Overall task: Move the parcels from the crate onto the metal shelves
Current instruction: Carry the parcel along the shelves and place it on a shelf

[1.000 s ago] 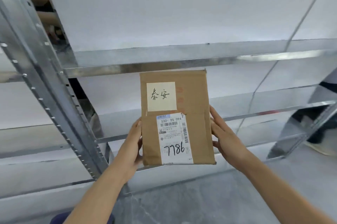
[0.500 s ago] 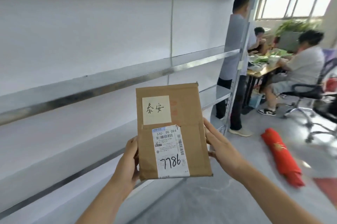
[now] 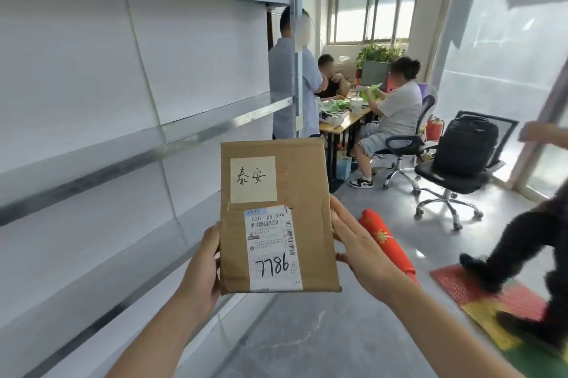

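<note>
I hold a flat brown cardboard parcel point(image 3: 307, 199) upright in front of me, with a yellow handwritten note and a white shipping label marked 7786. My left hand point(image 3: 204, 261) grips its left edge and my right hand point(image 3: 356, 245) grips its right edge. The metal shelves point(image 3: 190, 138) with white back panels run along my left, several tiers high, and the visible tiers hold nothing. The parcel hangs in the air to the right of the shelf fronts, not touching them. No crate is in view.
A shelf upright point(image 3: 295, 39) stands ahead. Beyond it, people sit and stand at a table point(image 3: 344, 124). An office chair with a black backpack point(image 3: 464, 156) is at the right. A red roll point(image 3: 388, 242) and a coloured mat point(image 3: 491, 307) lie on the floor; a person's dark-clad leg point(image 3: 522, 248) steps there.
My view has swung right, from facing the shelves to looking along them into the room. The parcel stays gripped in both hands, in the same pose.
</note>
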Demonstrator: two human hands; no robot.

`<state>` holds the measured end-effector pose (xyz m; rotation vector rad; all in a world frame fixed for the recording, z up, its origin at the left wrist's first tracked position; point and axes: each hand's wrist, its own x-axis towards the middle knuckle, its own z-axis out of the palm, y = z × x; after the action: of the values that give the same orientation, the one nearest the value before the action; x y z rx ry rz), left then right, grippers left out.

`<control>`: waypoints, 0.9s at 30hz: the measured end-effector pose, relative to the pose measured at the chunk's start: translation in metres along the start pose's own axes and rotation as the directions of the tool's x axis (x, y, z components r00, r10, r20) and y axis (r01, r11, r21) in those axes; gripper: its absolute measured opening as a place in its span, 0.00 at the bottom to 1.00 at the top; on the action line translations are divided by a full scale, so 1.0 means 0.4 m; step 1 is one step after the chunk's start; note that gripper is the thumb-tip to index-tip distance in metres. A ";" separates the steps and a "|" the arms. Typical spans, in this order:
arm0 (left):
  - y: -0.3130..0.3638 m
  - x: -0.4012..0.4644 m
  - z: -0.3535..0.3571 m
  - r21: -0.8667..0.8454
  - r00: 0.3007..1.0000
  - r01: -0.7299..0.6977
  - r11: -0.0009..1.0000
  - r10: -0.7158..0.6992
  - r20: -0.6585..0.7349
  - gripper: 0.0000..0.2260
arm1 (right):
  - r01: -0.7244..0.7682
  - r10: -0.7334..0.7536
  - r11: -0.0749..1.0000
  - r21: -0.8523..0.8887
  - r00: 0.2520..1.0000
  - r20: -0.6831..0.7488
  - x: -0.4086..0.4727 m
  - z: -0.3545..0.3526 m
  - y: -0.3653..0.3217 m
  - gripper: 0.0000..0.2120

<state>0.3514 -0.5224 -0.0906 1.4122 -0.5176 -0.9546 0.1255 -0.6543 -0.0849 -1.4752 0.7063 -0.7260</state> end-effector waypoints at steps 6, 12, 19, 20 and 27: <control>0.002 0.211 0.118 -0.020 0.992 0.022 1.000 -0.019 0.124 0.31 | -0.009 0.006 0.999 -0.033 0.996 -0.087 0.149 -0.119 0.006 0.18; 0.033 0.422 0.143 -0.026 0.992 0.039 0.999 -0.035 0.117 0.28 | -0.004 0.003 1.000 -0.010 0.994 -0.106 0.341 -0.152 0.017 0.18; 0.036 0.601 0.184 0.041 0.989 0.079 0.996 -0.084 0.122 0.25 | -0.021 0.021 1.000 0.003 0.989 -0.147 0.510 -0.218 0.066 0.20; 0.033 0.620 0.193 0.042 0.989 0.084 0.996 -0.089 0.119 0.26 | -0.028 0.029 1.000 0.008 0.989 -0.142 0.531 -0.232 0.075 0.20; -0.018 0.739 0.300 -0.002 0.989 0.147 0.989 -0.147 -0.026 0.23 | -0.096 0.096 0.995 0.019 0.995 -0.016 0.688 -0.359 0.151 0.19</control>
<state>0.4166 -0.8292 -0.1486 1.4770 -0.3980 -1.0519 0.1798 -0.9616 -0.1368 -1.4106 0.7766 -0.6700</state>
